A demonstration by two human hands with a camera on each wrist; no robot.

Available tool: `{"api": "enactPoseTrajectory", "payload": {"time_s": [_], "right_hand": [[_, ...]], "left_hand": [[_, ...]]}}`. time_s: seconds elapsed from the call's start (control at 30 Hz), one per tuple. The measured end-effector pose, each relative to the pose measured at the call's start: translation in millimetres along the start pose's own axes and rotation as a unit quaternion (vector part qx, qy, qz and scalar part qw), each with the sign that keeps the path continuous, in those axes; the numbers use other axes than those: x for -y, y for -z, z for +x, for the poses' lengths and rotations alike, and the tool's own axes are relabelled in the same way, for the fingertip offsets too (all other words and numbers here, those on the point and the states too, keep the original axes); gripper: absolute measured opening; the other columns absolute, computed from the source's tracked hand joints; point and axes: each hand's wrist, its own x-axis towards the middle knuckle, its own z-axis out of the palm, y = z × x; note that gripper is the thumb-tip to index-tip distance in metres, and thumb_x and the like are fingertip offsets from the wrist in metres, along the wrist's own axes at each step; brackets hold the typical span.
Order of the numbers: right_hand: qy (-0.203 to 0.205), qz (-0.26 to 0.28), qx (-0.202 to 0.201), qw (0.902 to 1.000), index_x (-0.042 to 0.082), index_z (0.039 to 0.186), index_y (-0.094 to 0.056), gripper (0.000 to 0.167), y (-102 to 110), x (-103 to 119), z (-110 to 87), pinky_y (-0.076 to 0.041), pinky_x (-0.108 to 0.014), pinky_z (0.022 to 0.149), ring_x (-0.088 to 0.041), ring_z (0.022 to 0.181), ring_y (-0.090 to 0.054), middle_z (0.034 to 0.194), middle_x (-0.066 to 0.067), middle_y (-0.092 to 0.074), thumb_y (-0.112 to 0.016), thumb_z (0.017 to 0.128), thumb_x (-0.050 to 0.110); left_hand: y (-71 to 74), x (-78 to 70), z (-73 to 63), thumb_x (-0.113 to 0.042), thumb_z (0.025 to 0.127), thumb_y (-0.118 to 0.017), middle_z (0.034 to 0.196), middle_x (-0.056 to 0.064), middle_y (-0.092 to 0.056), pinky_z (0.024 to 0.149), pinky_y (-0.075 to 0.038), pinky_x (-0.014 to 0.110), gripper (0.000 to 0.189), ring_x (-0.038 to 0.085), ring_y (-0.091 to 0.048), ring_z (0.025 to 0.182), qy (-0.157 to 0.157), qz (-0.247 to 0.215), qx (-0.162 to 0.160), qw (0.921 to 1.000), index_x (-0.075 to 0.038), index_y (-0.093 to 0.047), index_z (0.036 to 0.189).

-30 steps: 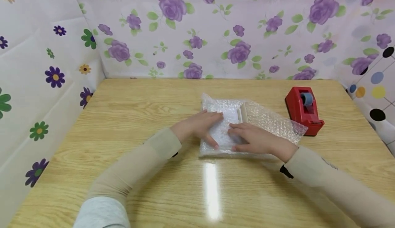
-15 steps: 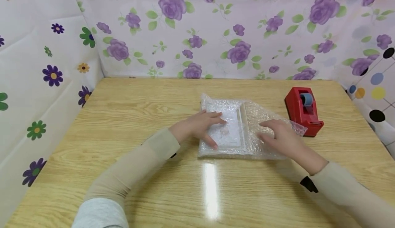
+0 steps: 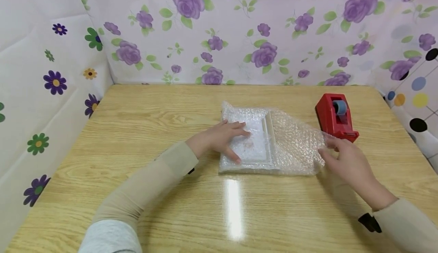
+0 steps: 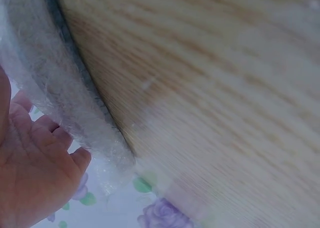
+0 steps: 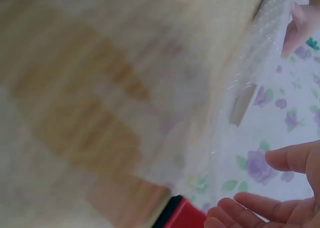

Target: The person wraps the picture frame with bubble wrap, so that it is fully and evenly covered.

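Note:
A flat picture frame (image 3: 268, 127) with a pale border lies on the table, its left part covered by bubble wrap (image 3: 297, 142). The wrap stretches out flat to the right, beyond the frame. My left hand (image 3: 222, 139) rests on the covered part with fingers spread; the left wrist view shows the left hand (image 4: 40, 163) beside the wrap's thick edge. At the loose right end of the sheet is my right hand (image 3: 350, 165). Thumb and fingers of the right hand (image 5: 280, 193) are apart in the right wrist view, close to the wrap's edge; whether they touch it is hard to tell.
A red tape dispenser (image 3: 337, 118) with a blue roll stands just behind the right hand, beside the wrap's corner. The wooden table (image 3: 154, 112) meets a flowered cloth (image 3: 212, 36) at the back, with patterned cloths on both sides.
My right hand has lifted off the wrapped frame and moved right to the free end of the bubble wrap. The left hand has stayed in place on the frame.

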Motion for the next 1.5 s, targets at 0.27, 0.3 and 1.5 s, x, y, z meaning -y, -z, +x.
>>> {"api": "enactPoseTrajectory", "payload": {"time_s": [0.27,0.3,1.5], "right_hand": [[-0.080,0.030,0.051,0.9950,-0.020,0.121,-0.042,0.064,-1.4,-20.2,-5.6,-0.057,-0.046,0.065,-0.045,0.091,-0.061,0.109,-0.039,-0.056,-0.055,0.094,0.037],[-0.091,0.040,0.062,0.9931,-0.020,0.124,-0.039,0.067,-1.2,-21.7,-5.7,-0.057,-0.043,0.065,-0.043,0.089,-0.061,0.109,-0.039,-0.056,-0.054,0.095,0.038],[-0.125,0.307,0.178,0.9266,-0.007,0.118,-0.054,0.046,-29.9,-2.9,-3.1,-0.055,-0.024,0.067,-0.008,0.073,-0.059,0.082,0.004,-0.059,-0.064,0.091,0.029]], "left_hand": [[1.2,0.8,-1.7,-0.053,0.071,-0.076,0.159,0.007,-0.014,0.120,0.001,0.046,0.091,0.025,-0.012,0.147,-0.004,-0.008,0.000,1.0000,-0.023,-0.036,0.147],[1.5,0.8,-2.0,-0.053,0.071,-0.076,0.159,0.007,-0.014,0.120,0.001,0.046,0.091,0.025,-0.012,0.147,-0.006,-0.010,0.000,0.9999,-0.023,-0.036,0.147],[-3.0,3.1,-1.4,-0.054,0.071,-0.076,0.160,0.006,-0.011,0.120,0.005,0.046,0.092,0.024,-0.010,0.147,-0.010,-0.034,-0.006,0.9994,-0.023,-0.035,0.148]]}}
